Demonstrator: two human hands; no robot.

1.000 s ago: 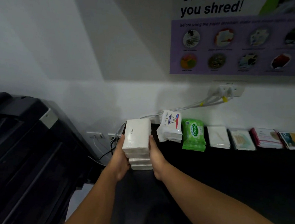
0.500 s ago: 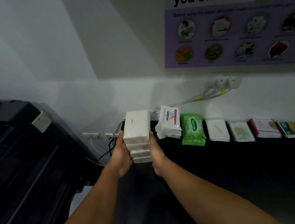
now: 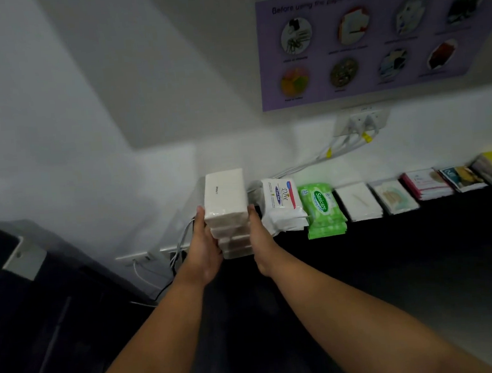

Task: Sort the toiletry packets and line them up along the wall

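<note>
Now I see both hands pressed flat against a stack of white tissue packs (image 3: 225,205): left hand (image 3: 204,250) on its left side, right hand (image 3: 261,241) on its right, fingers fairly straight, clamping it between them. The stack stands at the left end of the row on the black worktop (image 3: 392,263), with its long axis pointing toward the wall. Just right of it are a "Dove" packet (image 3: 283,202) and then a green "Sanicare" packet (image 3: 323,209).

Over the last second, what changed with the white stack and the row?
The left hand and right hand, still pressing the stack of white packets between them, slid it slightly toward the wall. Nothing taken or released. The Dove packets, Sanicare packets and the other piles stayed put.
</note>
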